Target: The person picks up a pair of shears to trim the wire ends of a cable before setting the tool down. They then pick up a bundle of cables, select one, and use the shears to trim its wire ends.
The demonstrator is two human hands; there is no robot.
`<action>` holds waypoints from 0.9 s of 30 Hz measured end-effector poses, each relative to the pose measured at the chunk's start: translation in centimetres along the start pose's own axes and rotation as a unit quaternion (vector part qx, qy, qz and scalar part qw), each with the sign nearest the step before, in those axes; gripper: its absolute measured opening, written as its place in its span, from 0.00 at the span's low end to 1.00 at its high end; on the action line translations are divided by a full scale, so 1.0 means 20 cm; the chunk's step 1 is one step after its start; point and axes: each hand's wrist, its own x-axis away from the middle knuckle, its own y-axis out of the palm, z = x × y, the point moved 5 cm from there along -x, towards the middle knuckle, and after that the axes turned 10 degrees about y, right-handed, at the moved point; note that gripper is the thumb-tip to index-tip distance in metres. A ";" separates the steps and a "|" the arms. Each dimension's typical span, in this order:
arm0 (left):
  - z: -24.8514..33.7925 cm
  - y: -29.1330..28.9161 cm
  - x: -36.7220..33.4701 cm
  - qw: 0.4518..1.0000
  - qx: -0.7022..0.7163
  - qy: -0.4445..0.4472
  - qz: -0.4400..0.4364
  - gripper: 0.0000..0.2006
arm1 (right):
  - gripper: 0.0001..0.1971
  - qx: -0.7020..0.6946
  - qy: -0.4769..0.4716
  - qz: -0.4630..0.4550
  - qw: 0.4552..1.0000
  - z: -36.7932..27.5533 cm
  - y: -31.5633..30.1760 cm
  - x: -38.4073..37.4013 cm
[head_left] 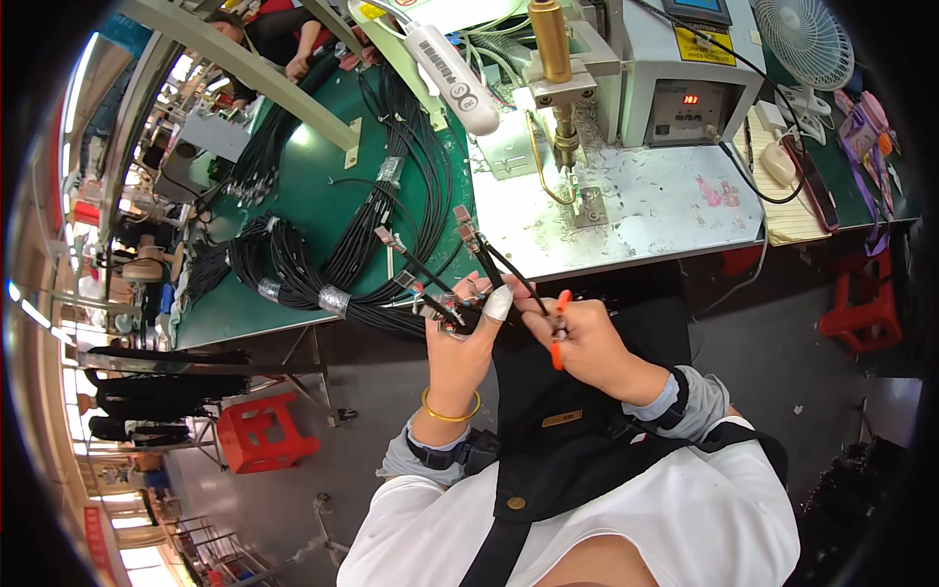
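Note:
My left hand (458,362) is wrapped round several short black cables (486,262). Their bare metal connectors (464,224) fan out above its fingers, and a white cover (498,302) sits on its thumb. Close by on the right, my right hand (599,342) grips small pliers or cutters with orange handles (557,355). The tool's jaws are mostly hidden by the fingers. One black cable slants down from the left-hand bunch to the right fingertips. Both hands are held in front of the bench edge, over my black apron (538,391).
Bundled black cables (333,300) lie on the green bench (220,318). Ahead stands a press-like machine with a brass cylinder (551,39) over a white worktop (665,210), beside a control box (675,103). Red stools (264,433) flank me; another person (284,39) sits at far left.

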 end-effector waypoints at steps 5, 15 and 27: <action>0.05 -0.03 -0.03 0.983 0.100 -0.017 0.151 0.05 | 0.08 -0.169 -0.001 0.117 0.979 0.08 -0.07 0.03; -0.01 0.16 -0.03 0.956 0.260 -0.138 -0.011 0.08 | 0.06 0.287 -0.060 -0.101 0.951 -0.02 -0.16 0.08; -0.20 0.36 0.01 0.972 0.085 -0.151 -0.157 0.10 | 0.27 0.263 -0.196 -0.051 0.943 -0.26 -0.38 0.05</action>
